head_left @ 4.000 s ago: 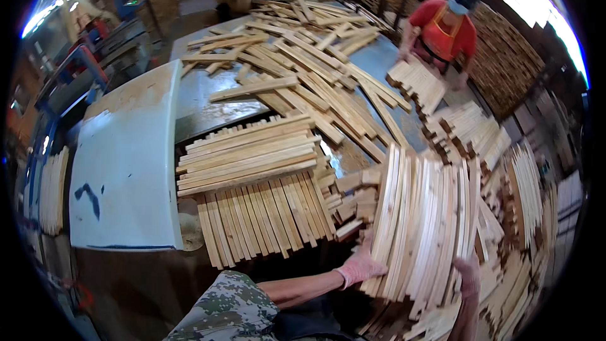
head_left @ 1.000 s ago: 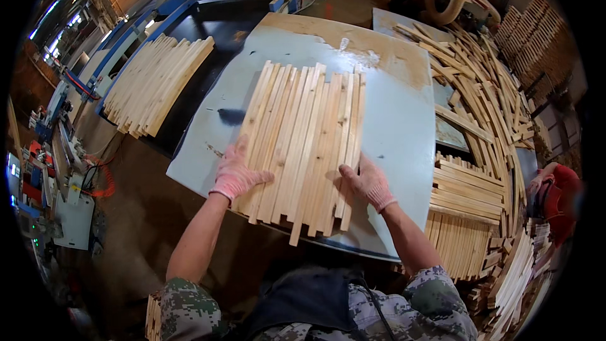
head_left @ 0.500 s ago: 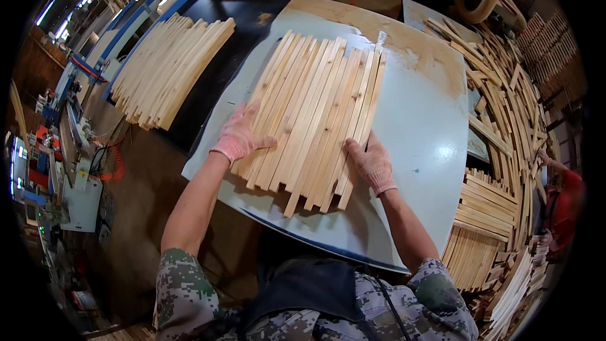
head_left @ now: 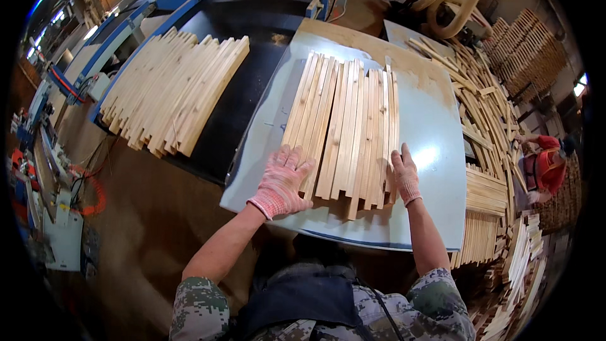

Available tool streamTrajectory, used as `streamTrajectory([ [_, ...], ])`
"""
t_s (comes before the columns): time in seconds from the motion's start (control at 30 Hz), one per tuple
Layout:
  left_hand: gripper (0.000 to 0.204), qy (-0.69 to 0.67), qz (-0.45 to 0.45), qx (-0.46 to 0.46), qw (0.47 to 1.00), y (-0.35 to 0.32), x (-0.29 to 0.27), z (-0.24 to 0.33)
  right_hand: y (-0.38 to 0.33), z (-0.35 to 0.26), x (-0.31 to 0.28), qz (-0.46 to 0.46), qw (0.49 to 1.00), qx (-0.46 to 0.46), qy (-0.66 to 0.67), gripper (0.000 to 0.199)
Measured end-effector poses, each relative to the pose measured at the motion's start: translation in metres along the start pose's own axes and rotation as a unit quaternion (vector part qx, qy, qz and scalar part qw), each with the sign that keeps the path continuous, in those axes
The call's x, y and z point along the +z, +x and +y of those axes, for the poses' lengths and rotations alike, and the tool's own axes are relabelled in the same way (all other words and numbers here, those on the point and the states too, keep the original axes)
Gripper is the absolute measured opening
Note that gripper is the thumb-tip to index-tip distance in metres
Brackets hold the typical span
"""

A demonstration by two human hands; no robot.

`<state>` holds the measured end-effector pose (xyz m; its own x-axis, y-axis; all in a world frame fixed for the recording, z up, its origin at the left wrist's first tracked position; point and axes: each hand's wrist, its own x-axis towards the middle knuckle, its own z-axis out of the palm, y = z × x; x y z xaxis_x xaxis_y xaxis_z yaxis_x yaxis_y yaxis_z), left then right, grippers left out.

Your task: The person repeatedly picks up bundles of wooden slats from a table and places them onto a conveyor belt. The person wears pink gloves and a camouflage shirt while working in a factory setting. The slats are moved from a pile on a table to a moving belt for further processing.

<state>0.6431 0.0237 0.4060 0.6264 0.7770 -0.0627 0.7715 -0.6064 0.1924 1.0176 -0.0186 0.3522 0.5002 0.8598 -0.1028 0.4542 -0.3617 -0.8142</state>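
A row of narrow wooden strips (head_left: 350, 132) lies side by side on a pale, smooth table (head_left: 426, 196). Their near ends are uneven, and a thin dark gap separates a few strips on the left from the others. My left hand (head_left: 284, 180), in a pinkish knit glove, rests with spread fingers over the near left corner of the row. At the right edge, my right hand (head_left: 405, 173), gloved alike, stands with its fingers stretched along the outermost strip. Neither hand is wrapped round a strip.
Left of the table, another batch of strips (head_left: 173, 91) lies on a black conveyor belt (head_left: 243, 82) with blue framing. Stacked and loose wood (head_left: 486, 196) crowds the right side, where a person in red (head_left: 549, 167) stands. A thick hose (head_left: 464, 9) hangs behind.
My left hand has shifted towards the near left end of the strips, its fingers now over them. The row looks narrower and more upright, with a gap on its left. My view has turned.
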Motion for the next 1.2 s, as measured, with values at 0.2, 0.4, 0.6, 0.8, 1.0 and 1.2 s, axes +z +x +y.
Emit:
streamTrajectory([
  [0.2,0.099,0.007,-0.021,0.024,0.999,-0.009,-0.019,-0.073,-0.03,-0.01,0.02,0.035,0.994,0.021,0.097,0.084],
  [0.4,0.099,-0.039,-0.036,-0.069,0.996,0.045,-0.027,-0.068,-0.017,0.008,0.03,0.063,0.997,0.009,0.038,0.081],
  [0.6,0.1,0.003,0.002,-0.193,0.981,0.13,-0.021,-0.053,-0.029,-0.008,0.022,0.069,0.997,0.019,0.03,0.078],
  [0.8,0.098,0.042,0.012,-0.216,0.975,0.125,-0.019,-0.102,-0.024,0.006,0.024,0.056,0.993,0.03,0.099,0.075],
  [1.0,0.099,0.138,0.067,-0.283,0.947,0.101,0.0,-0.219,-0.022,0.022,0.029,0.079,0.995,0.029,0.057,0.076],
  [1.2,0.101,0.132,0.004,-0.334,0.933,0.103,-0.017,-0.232,-0.02,0.006,0.026,0.071,0.997,0.02,-0.026,0.08],
])
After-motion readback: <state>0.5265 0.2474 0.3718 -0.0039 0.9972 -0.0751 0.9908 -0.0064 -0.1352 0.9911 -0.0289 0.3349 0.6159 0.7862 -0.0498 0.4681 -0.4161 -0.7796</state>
